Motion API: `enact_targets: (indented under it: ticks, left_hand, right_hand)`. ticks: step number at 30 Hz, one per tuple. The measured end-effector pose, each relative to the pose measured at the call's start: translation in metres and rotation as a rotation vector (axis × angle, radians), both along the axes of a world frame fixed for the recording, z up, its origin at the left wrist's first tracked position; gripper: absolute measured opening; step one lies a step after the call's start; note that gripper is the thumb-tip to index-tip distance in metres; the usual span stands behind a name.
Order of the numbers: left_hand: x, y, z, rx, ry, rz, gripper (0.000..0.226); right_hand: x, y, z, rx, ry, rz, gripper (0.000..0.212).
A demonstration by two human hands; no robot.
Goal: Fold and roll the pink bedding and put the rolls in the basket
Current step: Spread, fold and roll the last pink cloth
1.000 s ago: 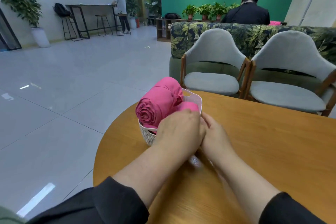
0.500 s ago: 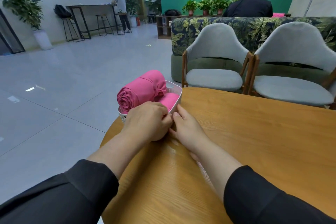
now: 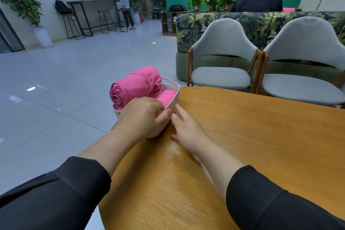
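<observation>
Both pink rolls (image 3: 136, 85) sit in the white basket (image 3: 172, 90) at the bench (image 3: 242, 145) edge, ten o'clock; left hand (image 3: 143, 115) curls over its near rim, right hand (image 3: 188, 132) lies flat beside — one nudge outward could tip it floorward.

basket (image 3: 172, 93): slid away from me since 1 s ago, now at the table's (image 3: 261, 136) far-left edge w/ both rolls inside.
left hand (image 3: 141, 116): went out w/ it, arm more extended, fingers curled over near rim.
right hand (image 3: 188, 129): followed, fingers straighter, tips by basket's near corner, palm on tabletop.
</observation>
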State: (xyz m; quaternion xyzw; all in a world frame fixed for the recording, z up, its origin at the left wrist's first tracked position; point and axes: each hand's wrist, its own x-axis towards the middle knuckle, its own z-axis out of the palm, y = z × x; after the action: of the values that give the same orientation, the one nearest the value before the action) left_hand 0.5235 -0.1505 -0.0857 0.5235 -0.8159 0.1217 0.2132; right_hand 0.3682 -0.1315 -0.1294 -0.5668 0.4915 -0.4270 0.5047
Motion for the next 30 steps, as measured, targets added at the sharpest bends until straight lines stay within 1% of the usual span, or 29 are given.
enact_targets:
  ticks: [2,3,4,5,7,9,12,13,15,17,21,24,27,29,30]
  left_hand:
    - [-0.015,0.01,0.004,-0.146,0.12,-0.121,0.04]
    - [-0.028,0.016,0.004,-0.193,0.173,-0.167,0.035]
    - [-0.043,0.023,0.005,-0.199,0.228,-0.2,0.035]
    - [-0.061,0.029,0.005,-0.159,0.292,-0.221,0.038]
    - [-0.104,0.044,0.004,-0.001,0.396,-0.231,0.043]
    - [-0.15,0.056,-0.001,0.127,0.428,-0.22,0.04]
    - [-0.217,0.08,-0.011,0.245,0.455,-0.259,0.039]
    - [-0.24,0.09,-0.015,0.276,0.459,-0.282,0.04]
    - [-0.284,0.111,-0.02,0.334,0.458,-0.323,0.042]
    - [-0.326,0.133,-0.024,0.394,0.449,-0.359,0.042]
    - [-0.405,0.178,-0.036,0.517,0.391,-0.428,0.043]
    - [-0.456,0.203,-0.049,0.593,0.329,-0.493,0.044]
    - [-0.495,0.223,-0.06,0.642,0.264,-0.566,0.044]
    - [-0.514,0.232,-0.067,0.629,0.202,-0.606,0.044]
    - [-0.522,0.234,-0.07,0.604,0.172,-0.625,0.044]
  right_hand:
    - [-0.007,0.004,-0.005,-0.013,0.024,-0.051,0.068]
    - [-0.015,0.009,-0.005,-0.019,0.024,-0.084,0.068]
    - [-0.024,0.016,-0.004,-0.027,0.027,-0.113,0.065]
    - [-0.035,0.022,-0.001,-0.044,0.029,-0.147,0.059]
    - [-0.065,0.039,0.002,-0.085,0.057,-0.227,0.041]
    - [-0.102,0.065,0.007,-0.092,0.107,-0.297,0.034]
    - [-0.165,0.108,0.016,-0.088,0.231,-0.379,0.021]
    - [-0.189,0.122,0.017,-0.084,0.283,-0.418,0.022]
    - [-0.241,0.152,0.015,-0.064,0.403,-0.493,0.038]
    - [-0.294,0.184,0.011,-0.034,0.531,-0.566,0.045]
    - [-0.4,0.255,0.0,0.078,0.709,-0.743,0.042]
    - [-0.461,0.304,-0.002,0.163,0.846,-0.866,0.042]
    - [-0.515,0.342,0.001,0.166,1.111,-0.994,0.043]
    - [-0.551,0.364,0.008,0.265,1.273,-1.047,0.049]
    - [-0.569,0.373,0.01,0.359,1.312,-1.031,0.051]
